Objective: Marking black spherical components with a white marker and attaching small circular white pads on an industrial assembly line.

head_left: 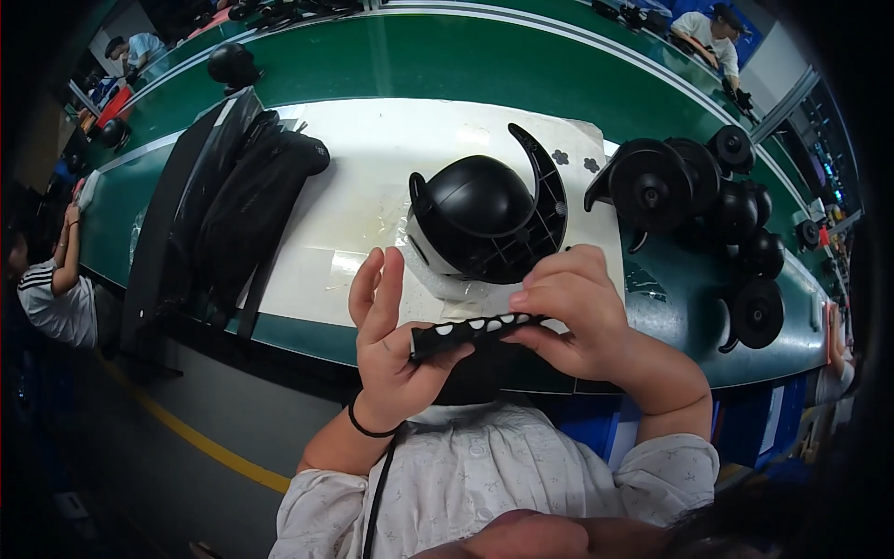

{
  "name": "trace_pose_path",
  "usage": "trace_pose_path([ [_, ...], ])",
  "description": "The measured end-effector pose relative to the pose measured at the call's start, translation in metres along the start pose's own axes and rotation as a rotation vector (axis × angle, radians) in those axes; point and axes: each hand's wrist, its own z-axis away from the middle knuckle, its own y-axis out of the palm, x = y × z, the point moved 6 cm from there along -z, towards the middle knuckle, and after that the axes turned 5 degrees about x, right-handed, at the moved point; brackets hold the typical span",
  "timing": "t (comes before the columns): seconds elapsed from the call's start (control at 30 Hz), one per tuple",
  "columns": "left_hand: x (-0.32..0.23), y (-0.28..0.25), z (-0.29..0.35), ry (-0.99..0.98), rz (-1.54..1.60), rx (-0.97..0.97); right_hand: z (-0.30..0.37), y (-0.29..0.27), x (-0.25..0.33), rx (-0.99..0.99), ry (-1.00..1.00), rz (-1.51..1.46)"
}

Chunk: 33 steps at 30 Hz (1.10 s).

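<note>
Above the table's near edge, I hold a narrow black strip with a row of white oval spots (pixel 472 330) between both hands. My left hand (pixel 389 363) pinches its left end between thumb and forefinger, with two other fingers raised. At the right end, my right hand (pixel 579 312) has its thumb and fingers closed on the strip. Just beyond, a round black plastic housing with a curved, ribbed arm (pixel 475 197) rests on clear wrap over a white board (pixel 368 140). Two small dark flower-shaped pieces (pixel 561 157) lie on the board beside the housing.
Black fabric covers or bags (pixel 251 200) lie at the left, next to a long black panel (pixel 172 219). Several similar black housings (pixel 652 191) crowd the green table (pixel 643 335) on the right. Other people (pixel 712 39) work across and beside the tables.
</note>
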Motion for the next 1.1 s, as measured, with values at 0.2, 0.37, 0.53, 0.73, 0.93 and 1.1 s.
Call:
trace_pose_path([
  [0.2,-0.002,0.000,0.004,0.064,-0.087,-0.049,-0.007,-0.001,0.006,0.032,0.041,0.008],
  [0.37,-0.013,0.002,-0.002,0.085,-0.152,-0.022,-0.008,-0.003,0.028,-0.084,-0.121,0.241],
  [0.53,-0.008,0.005,-0.002,0.077,-0.173,-0.007,0.009,-0.001,0.037,-0.195,-0.352,0.471],
  [0.73,-0.011,0.009,-0.001,0.094,-0.223,-0.010,-0.016,0.002,0.015,0.009,0.046,-0.156],
  [0.93,-0.006,0.013,0.002,0.085,-0.252,0.007,-0.010,0.005,0.014,0.006,0.064,-0.202],
  [1.1,-0.004,0.012,0.002,0.068,-0.242,0.006,-0.009,0.008,0.020,0.011,-0.062,-0.218],
])
